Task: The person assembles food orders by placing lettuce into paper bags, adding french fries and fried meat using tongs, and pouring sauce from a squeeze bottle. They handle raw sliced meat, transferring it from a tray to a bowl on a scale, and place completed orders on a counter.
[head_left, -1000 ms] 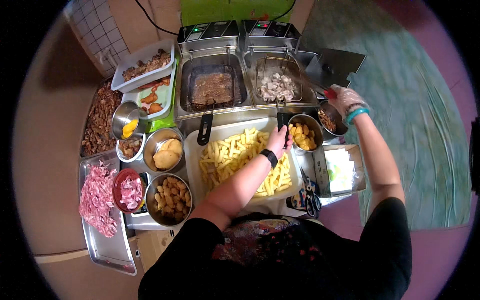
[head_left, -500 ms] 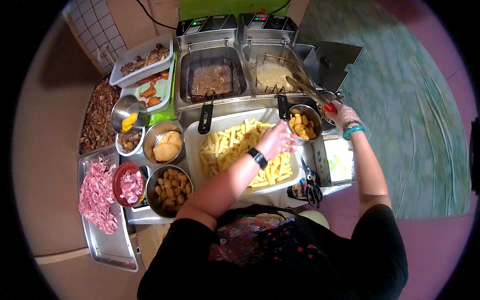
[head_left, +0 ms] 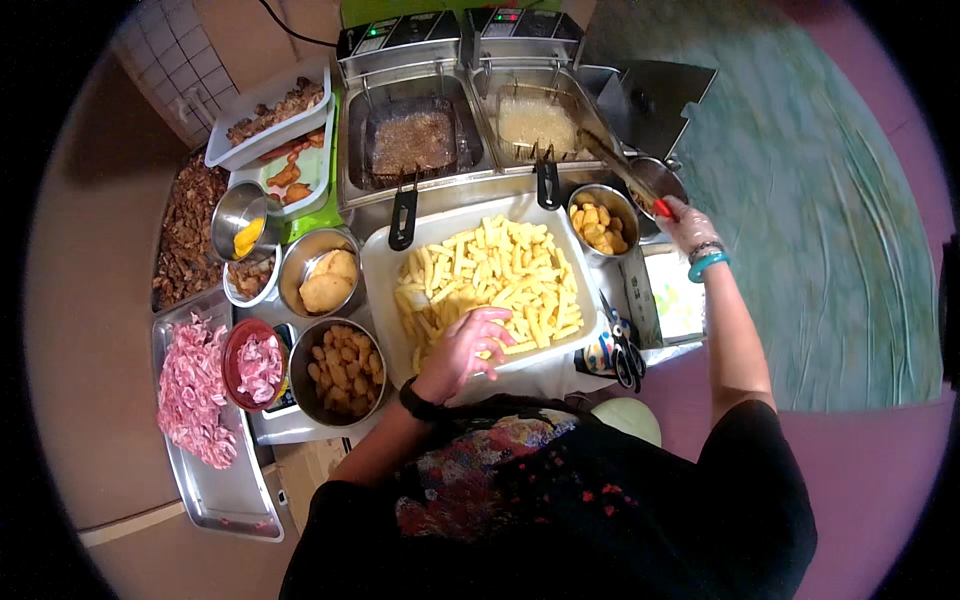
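My bare left hand (head_left: pixel 465 352) hovers over the near edge of a white tub (head_left: pixel 379 280) of pale yellow French fries (head_left: pixel 500 265), fingers apart and holding nothing. In a clear plastic glove, my right hand (head_left: pixel 692 226) grips metal tongs (head_left: pixel 630 175) near a red part. The tongs point toward the right fryer basket (head_left: pixel 537 122), where something pale bubbles in oil. Whether their tips touch the basket is hard to tell. Brownish, foamy oil fills the left fryer basket (head_left: pixel 412 142). Beneath the tongs stands a metal pot (head_left: pixel 672 180), and beside it a bowl of yellow nuggets (head_left: pixel 602 228).
Two black basket handles (head_left: pixel 403 220) jut over the tub. Along the left stand bowls of fried pieces (head_left: pixel 345 370), flat patties (head_left: pixel 328 280) and raw pink meat (head_left: pixel 260 366), plus a metal tray (head_left: pixel 230 495) with more meat. Scissors (head_left: pixel 628 362) lie right of the tub.
My left hand has drawn back from the tub's far right toward its near left edge. My right hand stays by the fryer with the tongs. The view has shifted slightly.
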A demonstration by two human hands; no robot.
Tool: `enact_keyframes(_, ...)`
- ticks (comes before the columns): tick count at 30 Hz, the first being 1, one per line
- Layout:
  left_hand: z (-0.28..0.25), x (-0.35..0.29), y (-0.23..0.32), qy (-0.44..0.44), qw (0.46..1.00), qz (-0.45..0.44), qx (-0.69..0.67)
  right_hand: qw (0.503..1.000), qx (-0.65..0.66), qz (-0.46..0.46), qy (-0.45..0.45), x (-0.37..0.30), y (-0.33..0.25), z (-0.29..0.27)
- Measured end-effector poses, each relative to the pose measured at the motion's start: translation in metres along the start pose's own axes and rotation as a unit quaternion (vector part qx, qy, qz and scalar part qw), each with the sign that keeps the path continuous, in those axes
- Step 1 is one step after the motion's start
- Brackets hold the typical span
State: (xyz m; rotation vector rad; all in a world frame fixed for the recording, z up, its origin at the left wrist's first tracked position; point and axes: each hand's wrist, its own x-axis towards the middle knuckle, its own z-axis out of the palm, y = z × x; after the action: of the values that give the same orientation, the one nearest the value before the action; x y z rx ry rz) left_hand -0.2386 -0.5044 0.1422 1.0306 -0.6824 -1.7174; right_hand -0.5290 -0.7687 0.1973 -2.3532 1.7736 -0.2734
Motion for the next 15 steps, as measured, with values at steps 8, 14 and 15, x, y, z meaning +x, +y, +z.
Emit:
enact_keyframes(8, -0.035, -0.05, -0.011, 0.165, 0.986, -0.009, -0.012, 0.995, -0.013, 0.07, -0.071, -0.054, 0.054, -0.051)
enact_keyframes(14, -0.035, -0.057, -0.006, 0.162, 0.987, 0.019, 0.001, 0.966, -0.178, 0.138, -0.126, -0.013, 0.087, -0.016)
enact_keyframes(15, -0.032, -0.055, -0.005, 0.153, 0.988, 0.017, 0.009, 0.958, -0.255, 0.087, -0.101, 0.003, 0.102, 0.0)
